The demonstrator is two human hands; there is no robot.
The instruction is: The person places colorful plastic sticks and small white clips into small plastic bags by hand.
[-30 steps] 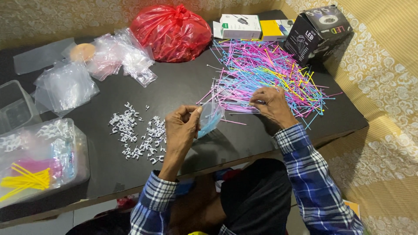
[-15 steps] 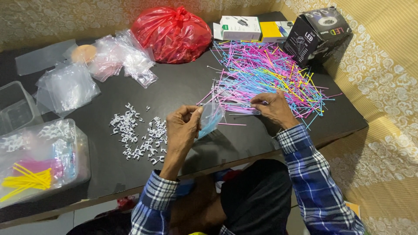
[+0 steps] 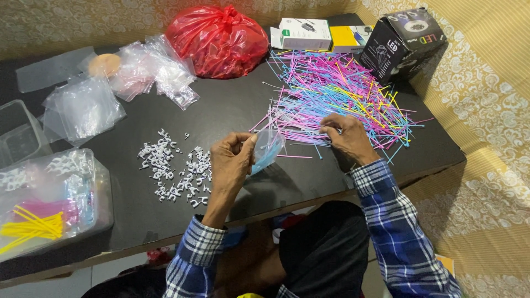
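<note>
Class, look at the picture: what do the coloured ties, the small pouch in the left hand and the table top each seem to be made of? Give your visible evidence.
Coloured ties: probably plastic; thin, bright strips in pink, blue and yellow.
Pouch in the left hand: clear plastic film; see-through, crinkled and glossy.
Table top: dark, smooth, slightly shiny; possibly laminate or painted board, hard to tell which.

I'm seeing a home packing corner — dark table (image 3: 232, 110), patterned floor covering (image 3: 486, 138), piled plastic bags (image 3: 143, 72), coloured ties (image 3: 337, 94), boxes (image 3: 406, 36).
</note>
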